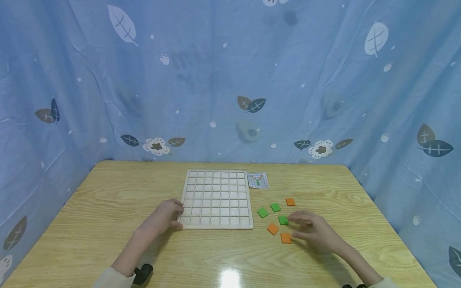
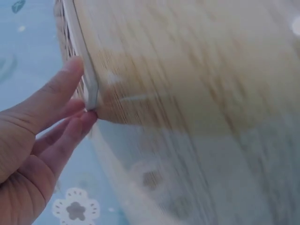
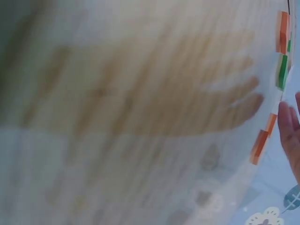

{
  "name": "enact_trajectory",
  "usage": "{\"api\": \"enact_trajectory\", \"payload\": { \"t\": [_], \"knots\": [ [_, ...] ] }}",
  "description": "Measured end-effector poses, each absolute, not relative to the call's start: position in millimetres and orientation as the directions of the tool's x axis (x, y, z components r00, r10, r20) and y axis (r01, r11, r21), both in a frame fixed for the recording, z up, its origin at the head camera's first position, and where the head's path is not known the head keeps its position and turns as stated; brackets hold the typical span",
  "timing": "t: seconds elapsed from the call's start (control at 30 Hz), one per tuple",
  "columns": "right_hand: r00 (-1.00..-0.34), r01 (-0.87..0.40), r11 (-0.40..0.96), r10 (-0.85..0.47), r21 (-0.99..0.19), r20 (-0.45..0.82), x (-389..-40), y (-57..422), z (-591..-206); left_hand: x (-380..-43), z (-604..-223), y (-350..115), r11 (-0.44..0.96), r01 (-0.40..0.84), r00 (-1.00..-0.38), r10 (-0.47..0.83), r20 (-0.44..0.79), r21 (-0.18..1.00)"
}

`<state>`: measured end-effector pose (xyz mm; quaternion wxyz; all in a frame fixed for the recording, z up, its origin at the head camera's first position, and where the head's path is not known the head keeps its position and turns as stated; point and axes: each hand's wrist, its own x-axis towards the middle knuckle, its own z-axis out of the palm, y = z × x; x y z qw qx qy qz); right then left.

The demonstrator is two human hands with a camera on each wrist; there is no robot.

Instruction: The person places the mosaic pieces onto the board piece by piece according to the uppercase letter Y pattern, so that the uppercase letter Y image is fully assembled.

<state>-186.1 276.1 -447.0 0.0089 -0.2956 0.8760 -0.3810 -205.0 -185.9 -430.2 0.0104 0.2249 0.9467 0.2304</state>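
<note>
A pale square board (image 1: 217,199) with a grid of shallow cells lies on the table. At its near left corner, my left hand (image 1: 165,215) grips the rim; the left wrist view shows thumb and fingertips on either side of the board's corner (image 2: 90,89). Over to the right, my right hand (image 1: 317,231) hovers with loosely bent fingers and nothing between them. Its fingertips are close to a green tile (image 1: 283,220), and its thumb is beside an orange tile (image 1: 286,238). Two more green tiles (image 1: 262,213) and two more orange tiles (image 1: 273,229) lie scattered nearby.
A small card (image 1: 258,180) printed with an orange and green Y-shaped grid pattern lies against the board's far right side. Blue patterned curtain (image 1: 213,77) hangs behind the wooden table (image 1: 133,185) and along both sides.
</note>
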Motion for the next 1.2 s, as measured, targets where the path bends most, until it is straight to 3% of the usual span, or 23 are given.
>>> {"api": "enact_trajectory", "payload": {
  "t": [0.13, 0.4, 0.83, 1.2],
  "knots": [
    [-0.846, -0.369, 0.449, -0.524, -0.814, 0.094, -185.6, 280.3, -448.3, -203.1, -428.0, -185.4, 0.799, 0.339, -0.931, 0.362, 0.054, 0.496],
    [-0.836, -0.288, 0.37, -0.548, -0.883, 0.043, -186.9, 277.1, -452.1, -200.6, -426.1, -185.9, 0.794, 0.289, -0.947, 0.319, 0.037, 0.534],
    [-0.783, -0.466, 0.386, -0.599, -0.796, 0.167, -206.5, 274.5, -445.6, -199.0, -425.3, -189.6, 0.739, 0.292, -0.943, 0.329, 0.053, 0.607],
    [-0.745, -0.596, 0.461, -0.623, -0.658, 0.239, -220.2, 269.4, -461.6, -201.3, -428.5, -188.7, 0.73, 0.378, -0.915, 0.39, 0.107, 0.569]
  ]
}}
